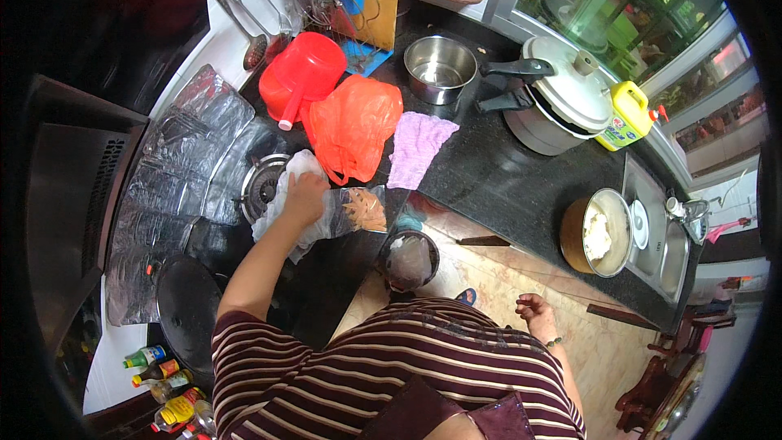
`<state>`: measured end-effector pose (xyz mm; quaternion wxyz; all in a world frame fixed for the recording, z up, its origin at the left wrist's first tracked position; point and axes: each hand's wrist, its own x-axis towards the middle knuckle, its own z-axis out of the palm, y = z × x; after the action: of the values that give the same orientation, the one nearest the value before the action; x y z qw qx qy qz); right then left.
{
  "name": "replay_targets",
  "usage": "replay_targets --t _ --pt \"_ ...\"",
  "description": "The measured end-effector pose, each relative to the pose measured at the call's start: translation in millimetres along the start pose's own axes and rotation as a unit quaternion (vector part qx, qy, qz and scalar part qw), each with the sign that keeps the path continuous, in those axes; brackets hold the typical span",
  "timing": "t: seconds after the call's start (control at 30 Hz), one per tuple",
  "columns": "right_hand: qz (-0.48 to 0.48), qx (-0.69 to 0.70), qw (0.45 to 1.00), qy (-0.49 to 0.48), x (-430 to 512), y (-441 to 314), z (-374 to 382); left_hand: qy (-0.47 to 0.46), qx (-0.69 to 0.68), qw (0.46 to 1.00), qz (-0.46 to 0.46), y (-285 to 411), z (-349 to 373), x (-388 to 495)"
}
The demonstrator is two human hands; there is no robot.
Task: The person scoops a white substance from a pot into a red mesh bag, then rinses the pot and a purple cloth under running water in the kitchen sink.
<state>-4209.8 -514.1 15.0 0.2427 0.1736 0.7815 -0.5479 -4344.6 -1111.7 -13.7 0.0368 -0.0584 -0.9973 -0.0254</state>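
My left hand is on a crumpled whitish plastic bag that lies partly over the right side of a gas burner. The hand's fingertips are pressed into the bag, and whether they grip it is hard to tell. Right beside the bag lies a clear packet of orange-brown pieces. Behind it are a red-orange plastic bag and a light purple cloth. My right hand hangs over the floor with bent fingers, touching nothing, and wears a beaded bracelet.
Red plastic dippers, a steel saucepan and a pressure cooker stand at the back. A pot with white contents sits beside the sink. At left is a lidded black pan; a bin stands below the counter edge.
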Motion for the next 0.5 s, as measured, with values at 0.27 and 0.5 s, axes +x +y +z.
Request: replay_targets --t 0.27,0.5 --pt "-0.007 0.007 1.0 0.002 -4 -2 6 -0.014 -0.09 0.981 -0.172 22 -7 86" --pt "-0.019 0.031 0.998 0.045 -20 21 -1 -0.077 -0.017 0.961 -0.265 44 50 113"
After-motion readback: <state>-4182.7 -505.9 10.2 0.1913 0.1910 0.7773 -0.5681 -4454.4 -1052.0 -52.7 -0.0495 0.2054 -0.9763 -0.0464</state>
